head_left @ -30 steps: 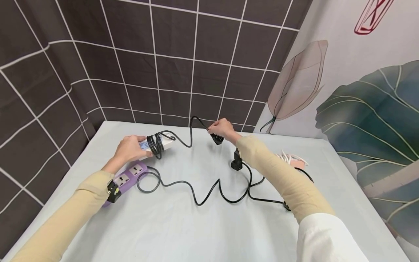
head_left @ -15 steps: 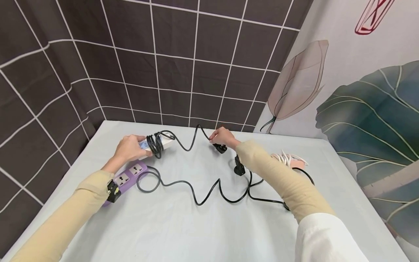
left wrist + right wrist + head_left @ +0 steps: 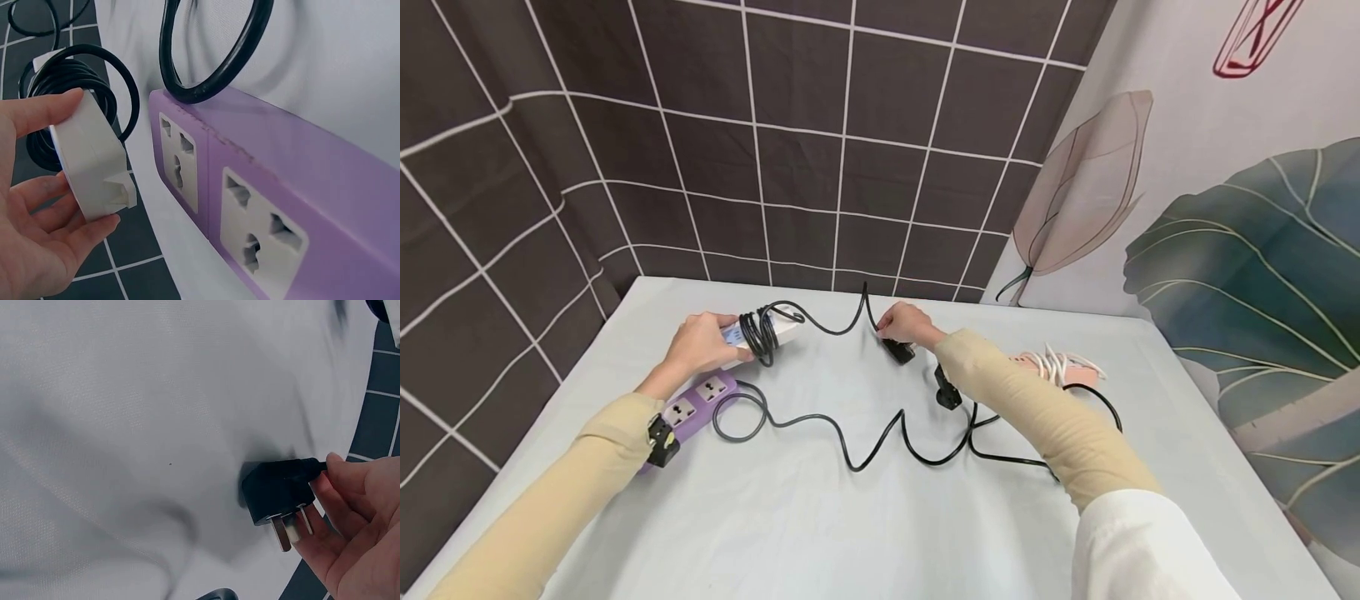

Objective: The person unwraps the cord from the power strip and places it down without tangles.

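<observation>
Left sleeve (image 3: 553, 487): beige, 8 o'clock; left camera (image 3: 662, 440) black, boxy. Right sleeve (image 3: 1048, 408): beige, wrinkled, 4 o'clock; right camera (image 3: 947, 392) black, 5 o'clock. White sleeve (image 3: 1142, 542) adjoins it.

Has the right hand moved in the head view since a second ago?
Yes: the right hand has moved slightly down the picture, against the table's far edge.

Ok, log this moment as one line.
left hand: holds white power strip, black cord wound round it | right hand: pinches black plug at cord end | purple power strip: on table
</observation>
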